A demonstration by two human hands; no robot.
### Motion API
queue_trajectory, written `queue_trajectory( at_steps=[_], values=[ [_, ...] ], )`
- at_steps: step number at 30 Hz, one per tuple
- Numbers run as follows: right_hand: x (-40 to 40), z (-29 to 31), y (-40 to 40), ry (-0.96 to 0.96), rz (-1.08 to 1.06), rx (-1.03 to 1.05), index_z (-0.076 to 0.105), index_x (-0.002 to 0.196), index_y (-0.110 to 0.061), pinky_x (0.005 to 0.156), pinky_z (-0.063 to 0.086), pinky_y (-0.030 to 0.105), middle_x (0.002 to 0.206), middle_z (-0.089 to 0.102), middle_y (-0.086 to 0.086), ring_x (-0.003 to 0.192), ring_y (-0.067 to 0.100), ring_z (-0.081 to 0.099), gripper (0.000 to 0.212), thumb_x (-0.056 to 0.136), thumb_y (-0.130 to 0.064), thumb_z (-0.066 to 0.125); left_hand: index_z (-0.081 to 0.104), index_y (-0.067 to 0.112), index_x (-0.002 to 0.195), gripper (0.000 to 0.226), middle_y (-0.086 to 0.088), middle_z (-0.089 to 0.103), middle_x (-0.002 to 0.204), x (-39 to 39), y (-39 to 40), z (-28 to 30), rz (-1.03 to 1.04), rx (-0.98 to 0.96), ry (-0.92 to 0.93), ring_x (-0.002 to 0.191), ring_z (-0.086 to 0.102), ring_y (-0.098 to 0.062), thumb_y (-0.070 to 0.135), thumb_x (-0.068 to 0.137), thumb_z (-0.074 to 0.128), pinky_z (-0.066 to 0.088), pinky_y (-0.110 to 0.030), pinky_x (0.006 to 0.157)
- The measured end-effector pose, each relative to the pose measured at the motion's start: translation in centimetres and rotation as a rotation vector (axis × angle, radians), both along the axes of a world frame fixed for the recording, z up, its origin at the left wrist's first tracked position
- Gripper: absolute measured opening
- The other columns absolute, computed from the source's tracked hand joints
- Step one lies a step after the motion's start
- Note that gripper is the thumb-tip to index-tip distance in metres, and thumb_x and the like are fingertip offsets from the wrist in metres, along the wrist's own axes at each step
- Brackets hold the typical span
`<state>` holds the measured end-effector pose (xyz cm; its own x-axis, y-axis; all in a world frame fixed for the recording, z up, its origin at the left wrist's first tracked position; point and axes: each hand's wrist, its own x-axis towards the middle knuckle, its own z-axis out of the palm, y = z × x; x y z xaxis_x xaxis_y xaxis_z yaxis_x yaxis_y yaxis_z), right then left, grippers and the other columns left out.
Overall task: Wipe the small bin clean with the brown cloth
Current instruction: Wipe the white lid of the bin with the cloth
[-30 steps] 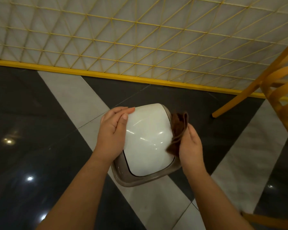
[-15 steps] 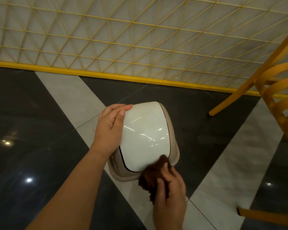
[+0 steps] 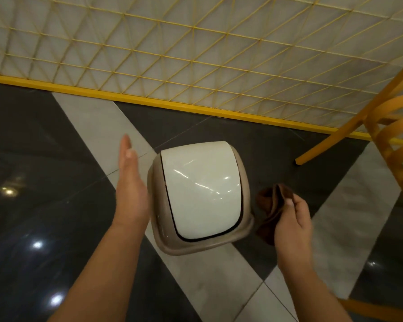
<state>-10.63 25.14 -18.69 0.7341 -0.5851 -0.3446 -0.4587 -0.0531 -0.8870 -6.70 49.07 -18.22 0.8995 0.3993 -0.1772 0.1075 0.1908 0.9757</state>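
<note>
The small bin stands on the floor in the middle, seen from above: a glossy white swing lid in a taupe rim. My left hand is flat and open just left of the bin, fingers straight, at or just off its rim; I cannot tell if it touches. My right hand hovers to the right of the bin, pinching the crumpled brown cloth. The cloth hangs clear of the bin's right edge.
A yellow lattice screen with a yellow base bar runs across the back. A yellow chair stands at the right, one leg ending close behind the bin. The floor has shiny black tiles and pale diagonal bands.
My left hand has let go of the bin's top and opened flat beside it. My right hand moved the cloth from the bin's near rim out to its right side.
</note>
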Motion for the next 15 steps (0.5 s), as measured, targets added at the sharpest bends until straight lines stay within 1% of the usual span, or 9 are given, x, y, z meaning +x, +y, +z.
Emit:
queue_trajectory(
  at_steps=[2,3,5,6,7,8,10,13,15],
  values=[
    [1.4,0.0,-0.3,0.054,0.112,0.013,0.055,0.115,-0.039,0.094,0.049,0.048,0.107,0.061,-0.004,0.101,0.018,0.058,0.026,0.098,-0.048,0.037,0.037,0.056,0.136,0.053,0.024,0.036,0.149,-2.3,1.0,-1.9,0.082,-0.105,0.15,0.138,0.031,-0.003,0.067,0.085,0.044,0.021,-0.04,0.115],
    [1.9,-0.2,-0.3,0.092,0.181,0.018,0.055,0.116,-0.037,0.093,0.049,0.046,0.108,0.06,-0.004,0.101,0.019,0.058,0.028,0.096,-0.051,0.04,0.04,0.051,0.137,0.053,0.02,0.04,0.147,-3.8,1.1,-3.0,0.09,-0.129,0.215,0.136,0.035,-0.007,0.064,0.087,0.045,0.024,-0.044,0.115],
    [2.3,-0.3,-0.2,0.188,0.306,0.036,0.055,0.12,-0.034,0.092,0.048,0.042,0.113,0.059,-0.003,0.101,0.019,0.057,0.033,0.094,-0.051,0.045,0.047,0.044,0.135,0.041,0.013,0.05,0.141,-6.7,0.1,-5.0,0.066,-0.17,0.287,0.131,0.046,-0.014,0.052,0.095,0.043,0.033,-0.045,0.111],
    [2.1,-0.3,-0.1,0.223,0.348,0.063,0.056,0.121,-0.034,0.092,0.047,0.041,0.114,0.06,-0.002,0.101,0.019,0.057,0.032,0.095,-0.05,0.045,0.052,0.045,0.13,0.034,0.012,0.055,0.136,-8.0,-0.8,-5.6,0.034,-0.188,0.309,0.127,0.051,-0.016,0.046,0.098,0.04,0.039,-0.046,0.107],
    [1.7,-0.5,0.0,0.241,0.369,0.095,0.056,0.12,-0.034,0.092,0.048,0.041,0.113,0.061,-0.002,0.101,0.02,0.058,0.03,0.096,-0.048,0.044,0.054,0.044,0.128,0.033,0.011,0.06,0.131,-8.8,-1.7,-5.9,-0.005,-0.2,0.322,0.122,0.055,-0.017,0.043,0.1,0.036,0.043,-0.046,0.102],
    [1.2,-0.6,0.1,0.241,0.371,0.128,0.057,0.118,-0.034,0.093,0.048,0.042,0.112,0.062,-0.001,0.101,0.02,0.059,0.028,0.097,-0.046,0.043,0.055,0.044,0.128,0.034,0.012,0.062,0.128,-9.3,-2.4,-6.0,-0.034,-0.207,0.325,0.118,0.058,-0.016,0.041,0.102,0.033,0.047,-0.045,0.098],
    [0.0,-1.0,0.1,0.223,0.311,0.194,0.058,0.114,-0.035,0.094,0.048,0.046,0.112,0.063,0.0,0.102,0.022,0.06,0.024,0.097,-0.043,0.043,0.052,0.045,0.13,0.036,0.012,0.063,0.126,-9.3,-3.1,-6.0,-0.06,-0.204,0.324,0.116,0.059,-0.015,0.043,0.102,0.029,0.051,-0.045,0.094],
    [-1.6,-1.5,0.4,0.225,0.171,0.233,0.054,0.106,-0.041,0.096,0.047,0.055,0.113,0.06,-0.001,0.106,0.027,0.058,0.014,0.098,-0.041,0.042,0.054,0.04,0.128,0.037,0.009,0.064,0.123,-8.2,-3.2,-5.5,-0.084,-0.214,0.343,0.116,0.059,-0.017,0.046,0.101,0.029,0.052,-0.046,0.092],
    [-2.4,-1.7,0.9,0.228,0.094,0.262,0.051,0.109,-0.043,0.095,0.046,0.058,0.114,0.058,-0.002,0.109,0.029,0.056,0.014,0.098,-0.043,0.042,0.055,0.039,0.127,0.036,0.01,0.068,0.117,-7.3,-3.2,-5.3,-0.09,-0.241,0.358,0.112,0.061,-0.014,0.043,0.102,0.03,0.054,-0.042,0.087]
  ],
)
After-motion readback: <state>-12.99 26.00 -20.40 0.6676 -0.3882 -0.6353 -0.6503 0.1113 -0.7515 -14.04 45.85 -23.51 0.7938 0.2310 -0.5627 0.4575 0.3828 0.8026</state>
